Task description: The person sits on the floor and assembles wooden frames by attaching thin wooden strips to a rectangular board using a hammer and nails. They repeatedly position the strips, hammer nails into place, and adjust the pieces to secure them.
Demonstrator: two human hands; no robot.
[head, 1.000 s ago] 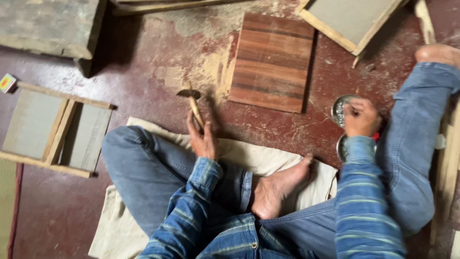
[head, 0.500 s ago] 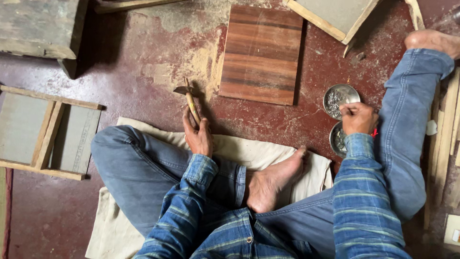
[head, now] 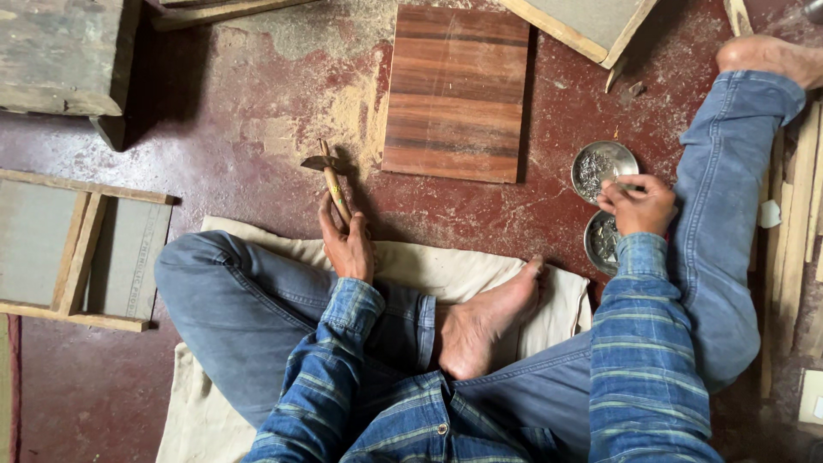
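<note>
At the right of the frame, the right hand (head: 636, 204) pinches something small over 2 round metal dishes of tiny nails (head: 603, 168). At centre left, the left hand (head: 346, 244) grips a small wooden-handled hammer (head: 329, 176), head resting on the red floor (head: 257, 163). Seemingly a nail-picking step; precise fingertip pinching counts.

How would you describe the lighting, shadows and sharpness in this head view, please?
Head view: soft, even daylight with no harsh glare; the wooden block at top left casts a dark shadow on the red floor; the striped board, hammer in the left hand and the right hand over the metal dishes are sharp; slight wide-angle stretch at edges.
</note>
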